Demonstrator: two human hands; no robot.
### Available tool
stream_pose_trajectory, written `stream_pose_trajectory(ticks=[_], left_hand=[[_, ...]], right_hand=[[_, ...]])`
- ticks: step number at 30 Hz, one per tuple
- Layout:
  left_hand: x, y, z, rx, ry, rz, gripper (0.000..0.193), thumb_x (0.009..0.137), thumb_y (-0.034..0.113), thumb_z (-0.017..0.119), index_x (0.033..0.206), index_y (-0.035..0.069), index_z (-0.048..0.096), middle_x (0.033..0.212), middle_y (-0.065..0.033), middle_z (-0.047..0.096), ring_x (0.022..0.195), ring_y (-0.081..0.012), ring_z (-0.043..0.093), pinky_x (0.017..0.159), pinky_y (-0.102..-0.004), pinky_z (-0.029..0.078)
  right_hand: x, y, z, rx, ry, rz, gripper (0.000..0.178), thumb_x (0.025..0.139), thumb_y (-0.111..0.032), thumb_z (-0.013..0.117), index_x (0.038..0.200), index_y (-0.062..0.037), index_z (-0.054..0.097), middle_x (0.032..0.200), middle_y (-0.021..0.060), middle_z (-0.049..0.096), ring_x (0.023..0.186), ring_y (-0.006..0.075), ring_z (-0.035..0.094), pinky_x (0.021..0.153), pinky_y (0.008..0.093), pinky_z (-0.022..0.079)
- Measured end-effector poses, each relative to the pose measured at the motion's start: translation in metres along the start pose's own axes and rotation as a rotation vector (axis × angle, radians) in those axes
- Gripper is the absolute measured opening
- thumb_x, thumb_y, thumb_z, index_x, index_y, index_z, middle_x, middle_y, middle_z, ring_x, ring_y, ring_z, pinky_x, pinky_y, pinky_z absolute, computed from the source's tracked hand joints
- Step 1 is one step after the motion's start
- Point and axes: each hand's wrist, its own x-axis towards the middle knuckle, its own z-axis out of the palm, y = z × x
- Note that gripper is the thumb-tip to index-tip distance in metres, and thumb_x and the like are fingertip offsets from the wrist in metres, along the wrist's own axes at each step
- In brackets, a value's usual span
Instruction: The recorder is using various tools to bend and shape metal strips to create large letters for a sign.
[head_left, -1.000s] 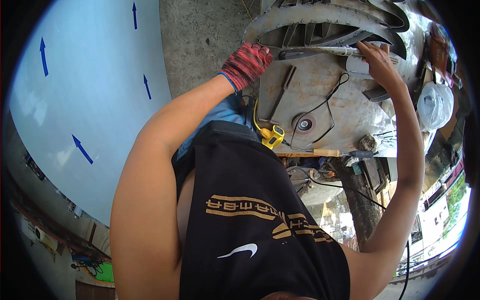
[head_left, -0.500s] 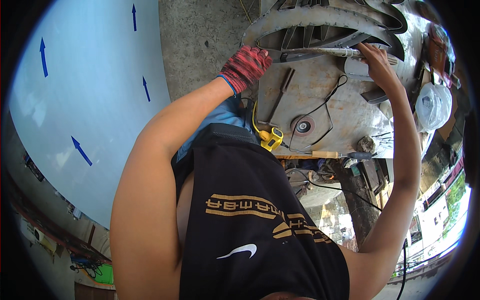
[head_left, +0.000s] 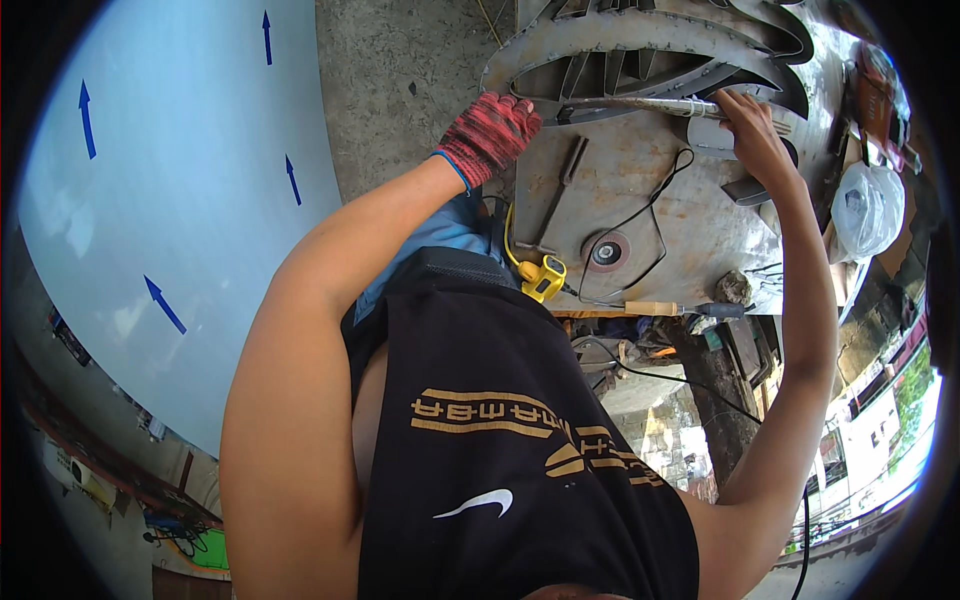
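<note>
A long thin metal bar [head_left: 630, 103] lies across a curved, ribbed steel piece [head_left: 650, 45] at the far side of a steel work plate [head_left: 660, 200]. My left hand [head_left: 490, 132], in a red knit glove, is closed at the bar's left end. My bare right hand [head_left: 750, 130] grips the bar near its right end, fingers wrapped over it. Both arms reach up from my black sleeveless shirt.
On the plate lie a yellow angle grinder [head_left: 541, 276] with its cable, a grinding disc [head_left: 605, 250], a flat steel strip [head_left: 560, 190] and a wooden-handled hammer [head_left: 665, 308]. A white plastic bag [head_left: 865, 205] sits at the right. A pale blue sheet with blue arrows [head_left: 170, 200] fills the left.
Both hands stay on the bar. My right hand has shifted slightly down and left along it; the left hand has hardly moved.
</note>
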Motion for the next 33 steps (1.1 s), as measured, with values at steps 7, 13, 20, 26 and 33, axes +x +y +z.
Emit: stream_pose_trajectory(ticks=[7, 13, 20, 26, 33], left_hand=[[0.0, 0.0, 0.002, -0.02, 0.002, -0.01, 0.025, 0.083, 0.016, 0.054, 0.106, 0.008, 0.057, 0.114, -0.0132, 0.064, 0.099, -0.0276, 0.062, 0.081, -0.0418, 0.049], [-0.002, 0.0, 0.001, -0.02, -0.032, -0.004, 0.029, 0.083, 0.016, 0.054, 0.11, 0.007, 0.057, 0.117, -0.0151, 0.062, 0.102, -0.0285, 0.061, 0.085, -0.0433, 0.048], [-0.001, 0.002, 0.002, 0.027, -0.049, -0.005, 0.028, 0.085, 0.016, 0.053, 0.111, 0.007, 0.056, 0.113, -0.0143, 0.063, 0.098, -0.0287, 0.062, 0.081, -0.043, 0.049], [0.0, 0.0, 0.01, 0.086, 0.023, 0.038, 0.024, 0.086, 0.015, 0.054, 0.108, 0.008, 0.058, 0.111, -0.0117, 0.065, 0.094, -0.0265, 0.063, 0.077, -0.0412, 0.05], [0.003, 0.001, 0.01, 0.15, 0.022, 0.052, 0.025, 0.086, 0.015, 0.054, 0.11, 0.008, 0.058, 0.115, -0.0139, 0.065, 0.099, -0.0267, 0.064, 0.079, -0.0413, 0.049]], right_hand=[[-0.006, 0.0, -0.016, 0.018, 0.008, 0.018, 0.027, 0.085, 0.003, 0.058, 0.11, -0.0034, 0.05, 0.1, 0.0179, 0.056, 0.101, 0.0388, 0.054, 0.088, 0.0452, 0.038], [-0.018, -0.003, -0.013, 0.032, 0.066, 0.041, 0.027, 0.085, 0.002, 0.058, 0.11, -0.0033, 0.05, 0.101, 0.0172, 0.056, 0.102, 0.0385, 0.054, 0.09, 0.0448, 0.038], [-0.027, -0.012, -0.016, 0.018, 0.024, 0.095, 0.028, 0.085, 0.002, 0.058, 0.111, -0.0031, 0.05, 0.101, 0.0172, 0.057, 0.103, 0.0395, 0.054, 0.091, 0.0457, 0.038], [-0.092, -0.039, -0.037, 0.067, 0.117, 0.226, 0.026, 0.086, 0.004, 0.057, 0.11, -0.0021, 0.051, 0.102, 0.0207, 0.058, 0.099, 0.0425, 0.055, 0.086, 0.044, 0.042], [-0.249, -0.121, -0.004, 0.431, 0.467, 0.793, 0.028, 0.093, -0.009, 0.062, 0.117, 0.0009, 0.052, 0.096, 0.0217, 0.063, 0.085, 0.035, 0.06, 0.08, 0.0372, 0.048]])
